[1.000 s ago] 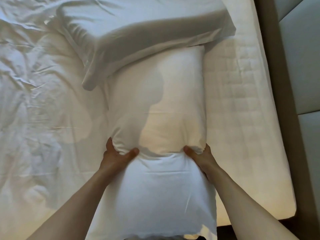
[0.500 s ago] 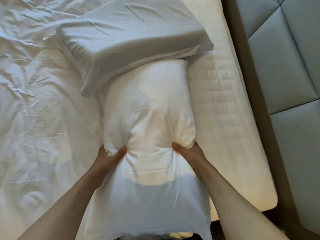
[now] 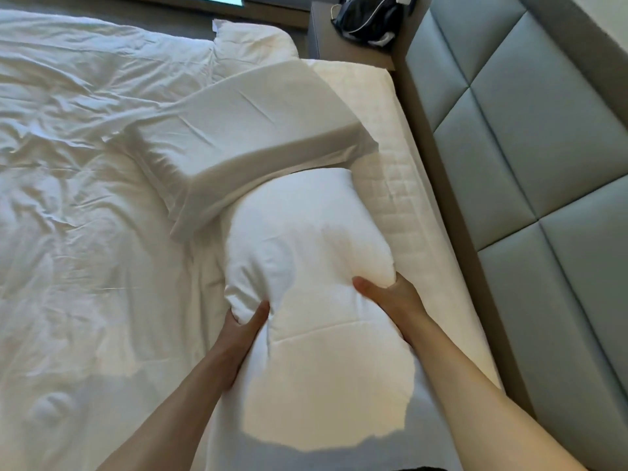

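Pillow: the white pillow (image 3: 306,246) lies lengthwise on the bed (image 3: 384,137), near its right edge, with its far end tucked under a second, flatter pillow (image 3: 244,137).
Left hand: the left hand (image 3: 243,329) grips the pillow's left side, thumb on top.
Right hand: the right hand (image 3: 387,297) grips the right side, thumb on top.
Left of pillow: a creased white duvet (image 3: 85,198).
Right: a grey padded headboard (image 3: 543,147).
Far: a dark bag (image 3: 370,15) on a nightstand (image 3: 323,42).

Both bare forearms stretch forward. The left hand (image 3: 242,323) and right hand (image 3: 391,294) clamp inward — thumbs on top, fingers tucked out of sight.
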